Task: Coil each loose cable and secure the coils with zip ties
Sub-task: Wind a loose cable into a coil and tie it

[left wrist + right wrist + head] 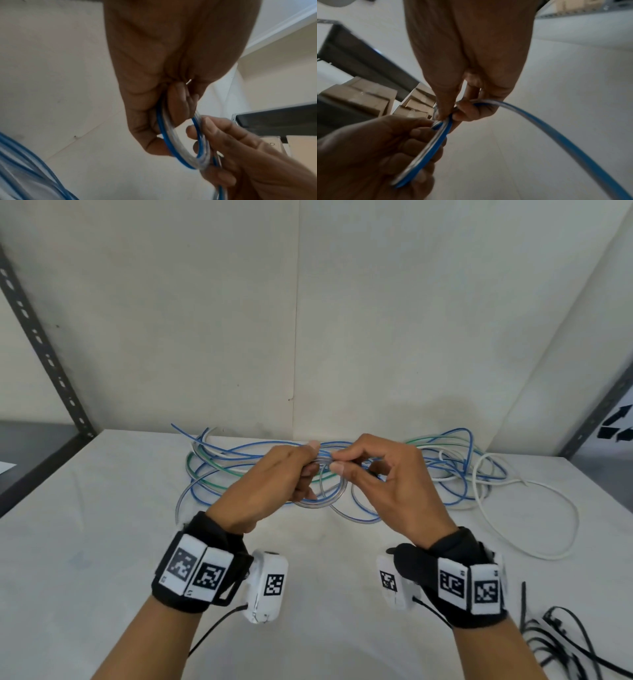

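Note:
A tangle of loose blue, green, clear and white cables [455, 470] lies at the back of the white table [102, 542]. Above it my left hand [274, 484] grips a small coil of clear cable with a blue stripe [322, 498]; the same coil [173, 143] runs between its fingers and thumb in the left wrist view. My right hand [383, 484] pinches the top of that coil [441, 129] with thumb and forefinger, and the cable's free length [556, 135] trails off to the right. Black zip ties [561, 642] lie at the table's front right.
A white cable loop [548, 529] spreads to the right of the tangle. Dark slotted shelf uprights stand at the left [44, 350] and right [603, 412]. Cardboard boxes [368, 94] show in the right wrist view.

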